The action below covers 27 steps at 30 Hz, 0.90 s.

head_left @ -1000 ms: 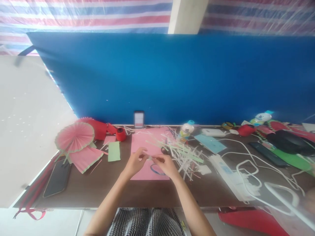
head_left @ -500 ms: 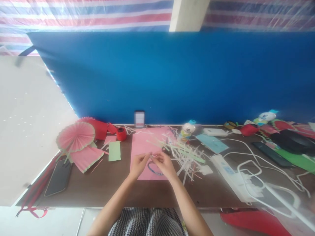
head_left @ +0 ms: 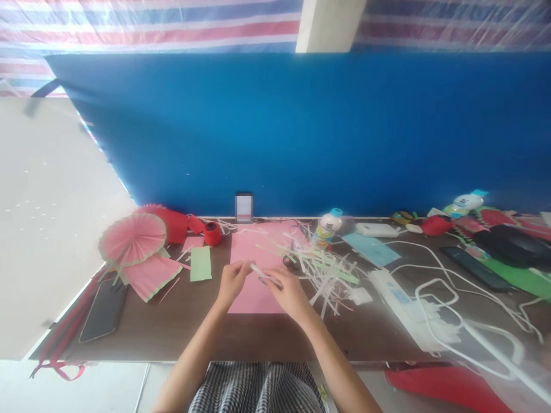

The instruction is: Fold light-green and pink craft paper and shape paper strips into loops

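On the counter (head_left: pixel 172 335), a paper sheet (head_left: pixel 249 246) lies centrally, a paper fan (head_left: pixel 132 240) to its left, a strip heap (head_left: pixel 331 274) across its right edge; behind the heap stands 1 bottle (head_left: pixel 329 226).

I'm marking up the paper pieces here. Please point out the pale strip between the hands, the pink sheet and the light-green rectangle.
Pale strip (head_left: pixel 257 269): head view, its exposed stretch.
Pink sheet (head_left: pixel 247 246): head view, bare area at its far left.
Light-green rectangle (head_left: pixel 200 264): head view, its middle.
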### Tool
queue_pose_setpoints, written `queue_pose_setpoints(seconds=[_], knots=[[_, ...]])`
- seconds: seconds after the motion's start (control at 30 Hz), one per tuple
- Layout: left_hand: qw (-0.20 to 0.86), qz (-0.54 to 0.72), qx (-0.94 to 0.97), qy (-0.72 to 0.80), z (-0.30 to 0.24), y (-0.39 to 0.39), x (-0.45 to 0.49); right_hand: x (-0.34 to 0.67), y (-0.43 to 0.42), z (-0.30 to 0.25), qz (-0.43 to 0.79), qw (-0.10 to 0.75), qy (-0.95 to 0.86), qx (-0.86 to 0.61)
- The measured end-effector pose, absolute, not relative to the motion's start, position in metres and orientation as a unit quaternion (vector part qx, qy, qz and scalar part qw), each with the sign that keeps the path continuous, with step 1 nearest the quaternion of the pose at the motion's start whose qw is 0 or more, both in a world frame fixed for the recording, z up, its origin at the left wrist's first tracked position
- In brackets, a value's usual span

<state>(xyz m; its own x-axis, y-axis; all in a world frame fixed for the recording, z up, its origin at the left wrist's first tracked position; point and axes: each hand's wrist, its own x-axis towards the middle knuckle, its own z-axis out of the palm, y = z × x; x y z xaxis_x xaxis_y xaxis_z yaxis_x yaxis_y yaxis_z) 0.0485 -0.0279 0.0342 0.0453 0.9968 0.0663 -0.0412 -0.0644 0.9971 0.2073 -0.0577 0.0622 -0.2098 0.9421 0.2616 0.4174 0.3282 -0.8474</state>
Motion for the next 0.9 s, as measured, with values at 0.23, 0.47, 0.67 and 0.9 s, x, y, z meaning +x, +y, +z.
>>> queue_pose_setpoints(seconds=[0.23,0.47,0.67,0.9], knots=[[0.619,0.511,0.442,0.401,0.039,-0.033,0.049,0.202,-0.057,0.064,0.389,0.410,-0.668,-0.484],[0.640,0.485,0.442,0.400,0.028,-0.034,0.051,0.203,-0.058,0.067,0.389,0.404,-0.659,-0.501],[0.595,0.491,0.482,0.415,0.023,-0.032,0.053,0.203,-0.065,0.069,0.352,0.359,-0.715,-0.485],[0.560,0.521,0.476,0.435,0.019,-0.026,0.044,0.201,-0.076,0.077,0.208,0.231,-0.801,-0.512]])
